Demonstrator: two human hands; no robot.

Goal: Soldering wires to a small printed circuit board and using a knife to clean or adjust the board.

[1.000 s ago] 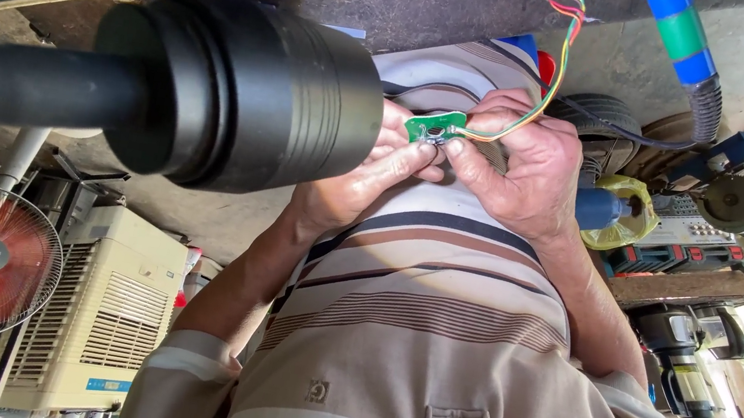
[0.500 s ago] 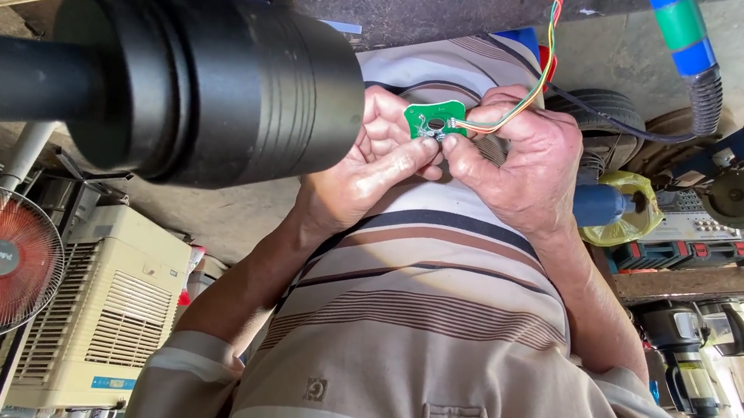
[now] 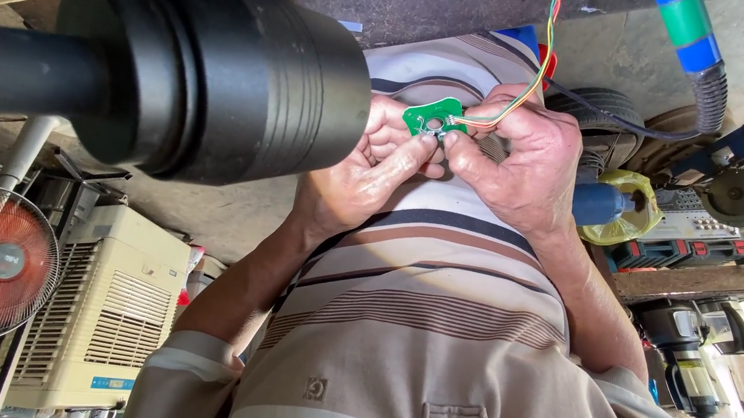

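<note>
Left hand (image 3: 368, 174) and right hand (image 3: 514, 162) both pinched on small green circuit board (image 3: 437, 115), coloured wire bundle (image 3: 534, 36) cut off at top; big black cylinder (image 3: 213, 80) hides part of left hand

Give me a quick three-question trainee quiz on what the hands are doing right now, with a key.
1. True or false: the left hand and the right hand both pinch the small green circuit board.
2. What runs up from the board? A) coloured wires B) a chain C) a rope
3. Which large thing fills the left of the view?
Key: 1 true; 2 A; 3 the black cylinder.
</note>
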